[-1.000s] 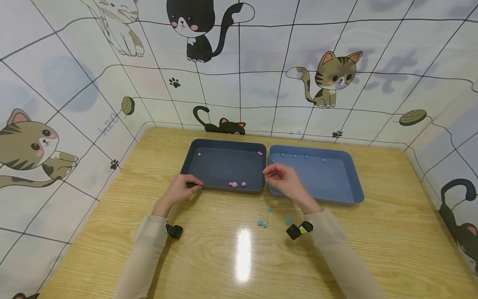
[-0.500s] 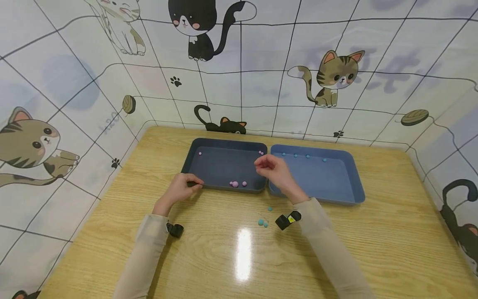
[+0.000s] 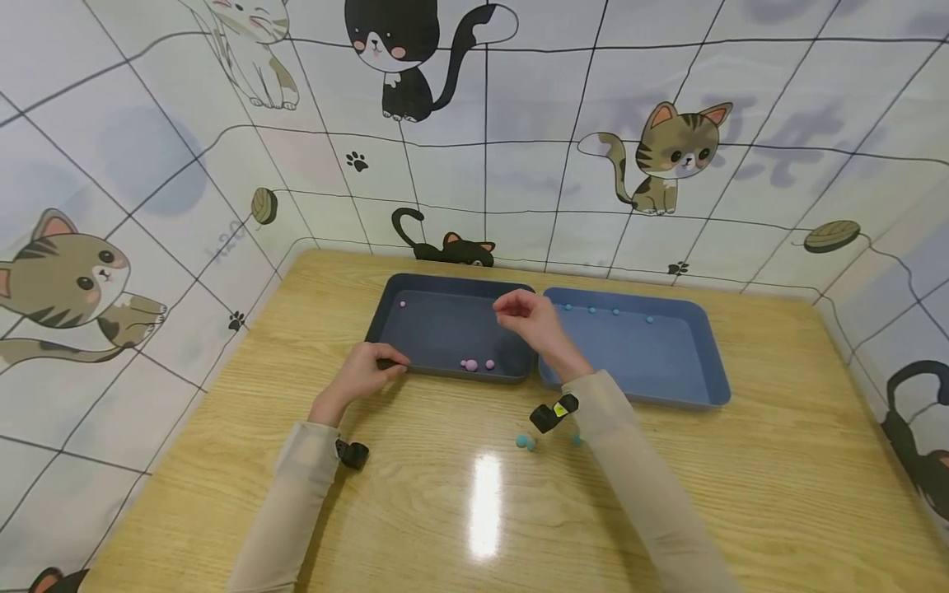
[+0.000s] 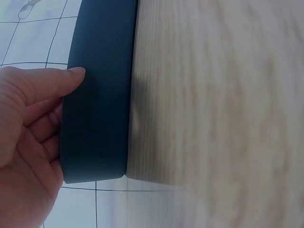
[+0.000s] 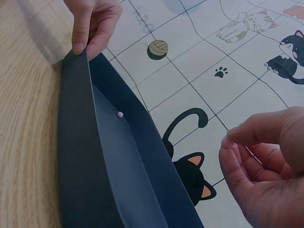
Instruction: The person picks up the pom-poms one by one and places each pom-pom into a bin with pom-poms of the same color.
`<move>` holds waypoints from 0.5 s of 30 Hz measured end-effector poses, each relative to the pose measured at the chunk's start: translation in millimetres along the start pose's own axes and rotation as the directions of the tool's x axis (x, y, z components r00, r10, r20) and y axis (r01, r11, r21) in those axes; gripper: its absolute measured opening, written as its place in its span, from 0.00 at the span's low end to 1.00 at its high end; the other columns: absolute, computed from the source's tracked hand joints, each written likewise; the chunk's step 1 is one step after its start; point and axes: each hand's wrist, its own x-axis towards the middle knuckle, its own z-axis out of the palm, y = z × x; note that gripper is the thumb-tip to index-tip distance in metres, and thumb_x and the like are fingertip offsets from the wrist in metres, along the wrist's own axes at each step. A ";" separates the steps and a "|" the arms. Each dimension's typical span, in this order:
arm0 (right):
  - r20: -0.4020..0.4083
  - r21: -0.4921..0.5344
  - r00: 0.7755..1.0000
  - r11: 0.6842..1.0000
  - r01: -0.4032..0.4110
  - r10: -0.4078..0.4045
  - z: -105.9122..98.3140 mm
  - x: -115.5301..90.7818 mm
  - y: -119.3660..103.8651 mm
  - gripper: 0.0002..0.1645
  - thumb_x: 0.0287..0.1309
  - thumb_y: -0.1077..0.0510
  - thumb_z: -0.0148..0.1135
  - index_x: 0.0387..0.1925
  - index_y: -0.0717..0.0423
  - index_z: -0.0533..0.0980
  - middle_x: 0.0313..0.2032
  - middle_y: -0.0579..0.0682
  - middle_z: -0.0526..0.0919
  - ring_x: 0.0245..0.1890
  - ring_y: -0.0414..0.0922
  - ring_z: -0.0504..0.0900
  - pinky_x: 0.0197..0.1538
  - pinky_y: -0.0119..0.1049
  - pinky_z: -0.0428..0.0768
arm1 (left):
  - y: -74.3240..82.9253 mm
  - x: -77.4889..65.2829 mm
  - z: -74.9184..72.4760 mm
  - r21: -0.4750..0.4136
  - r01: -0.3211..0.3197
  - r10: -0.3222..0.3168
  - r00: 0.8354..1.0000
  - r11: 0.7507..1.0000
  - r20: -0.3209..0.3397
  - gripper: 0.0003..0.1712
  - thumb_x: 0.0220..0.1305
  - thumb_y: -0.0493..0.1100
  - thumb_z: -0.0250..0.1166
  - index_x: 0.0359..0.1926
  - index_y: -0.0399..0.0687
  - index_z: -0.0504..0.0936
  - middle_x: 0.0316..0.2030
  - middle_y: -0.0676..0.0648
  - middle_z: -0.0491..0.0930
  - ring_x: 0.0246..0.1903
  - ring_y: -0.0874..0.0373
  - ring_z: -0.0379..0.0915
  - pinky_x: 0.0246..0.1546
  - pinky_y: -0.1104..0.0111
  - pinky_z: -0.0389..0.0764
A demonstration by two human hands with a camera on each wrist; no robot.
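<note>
My left hand (image 3: 361, 375) grips the front left corner of the dark grey tray (image 3: 433, 325), thumb on the outer wall and fingers behind the rim in the left wrist view. My right hand (image 3: 532, 319) is raised over the right part of that tray. Its thumb and forefinger tips pinch a tiny pink ball (image 5: 228, 141), mostly covered by the fingertips. Inside the dark tray, several pink balls (image 3: 471, 365) lie along the front wall, and a single pink ball (image 3: 403, 304) lies near the back left.
To the right stands a blue tray (image 3: 638, 358) with several small teal balls (image 3: 591, 310) along its back wall. Loose teal balls (image 3: 522, 441) lie on the wooden table (image 3: 415, 511) in front of the trays. A cat-patterned sheet (image 3: 534, 181) rises behind.
My right hand has moved left and slightly away from me, from between the two trays to over the dark tray. The left hand keeps its grip on the tray corner.
</note>
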 end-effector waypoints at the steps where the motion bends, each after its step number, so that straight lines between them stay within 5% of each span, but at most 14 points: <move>1: -0.001 0.002 1.000 1.000 0.001 -0.001 1.0 1.9 -0.6 0.12 0.57 0.70 0.59 0.44 0.69 0.76 0.43 0.63 0.78 0.38 0.43 0.78 0.43 0.32 0.77 | 0.1 0.2 0.1 0.000 0.003 -0.003 1.000 1.000 0.001 0.06 0.55 0.31 0.67 0.33 0.41 0.87 0.32 0.45 0.84 0.33 0.52 0.80 0.35 0.61 0.80; 15: -0.056 -0.003 0.997 0.999 -0.053 0.052 8.8 23.5 -7.4 0.10 0.56 0.69 0.61 0.41 0.67 0.77 0.38 0.55 0.79 0.35 0.42 0.77 0.42 0.32 0.76 | 2.8 -0.6 -1.5 -0.004 0.011 -0.011 1.000 1.000 0.000 0.05 0.55 0.30 0.66 0.33 0.40 0.87 0.31 0.45 0.84 0.33 0.53 0.80 0.33 0.63 0.79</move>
